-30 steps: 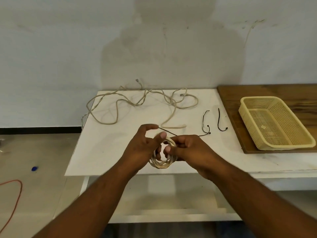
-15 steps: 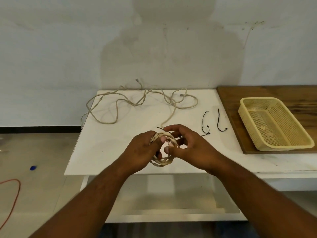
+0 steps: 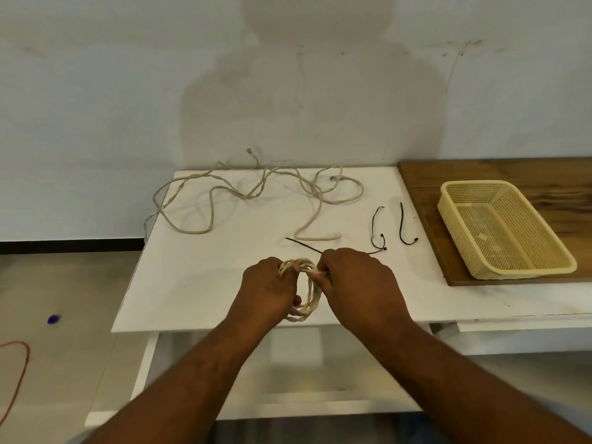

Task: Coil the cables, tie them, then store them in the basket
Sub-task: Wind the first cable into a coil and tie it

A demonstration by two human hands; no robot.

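We are tying: left hand (image 3: 267, 288) and right hand (image 3: 355, 283) both grip the coiled cable (image 3: 309, 294), black tie (image 3: 304, 245) trailing toward 11 o'clock. Next, we judge, cinch it snug

I count two cream cables: one coil (image 3: 306, 293) at 6 o'clock, one loose cable (image 3: 256, 190) at 11 o'clock. Three black ties: (image 3: 304, 246), (image 3: 378, 227), (image 3: 404, 227). One basket (image 3: 506, 229) at 3 o'clock.
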